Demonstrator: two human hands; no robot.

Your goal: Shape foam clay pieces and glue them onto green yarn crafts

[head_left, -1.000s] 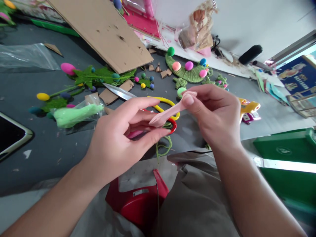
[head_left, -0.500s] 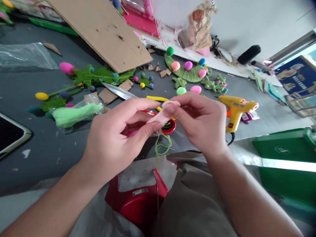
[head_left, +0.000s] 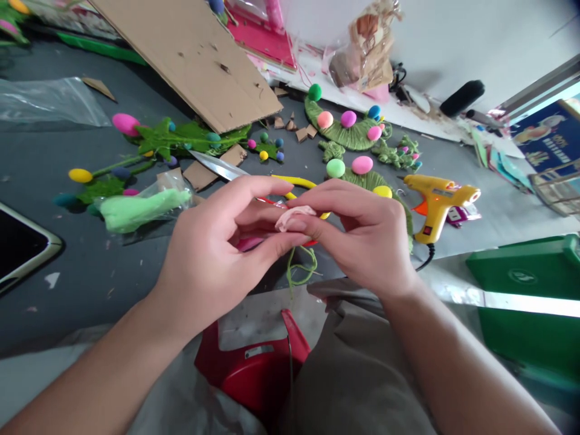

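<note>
Head view: I see the pale pink piece (head_left: 294,219), crumpled, between both sets of fingertips, above the desk (head_left: 136,278). My right hand (head_left: 367,235) pinches it, thumb against curled fingers. My left hand (head_left: 203,248) curves loosely, palm part open, its thumb and fingertips closed on the piece's other side. Behind them lie the scissors (head_left: 220,167); the yellow glue gun (head_left: 437,199) rests right of my right hand.

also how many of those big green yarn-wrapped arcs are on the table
2. The far arc lies toward the back of the table; the near arc is partly hidden behind the right hand. More could be hidden under the hands.
</note>
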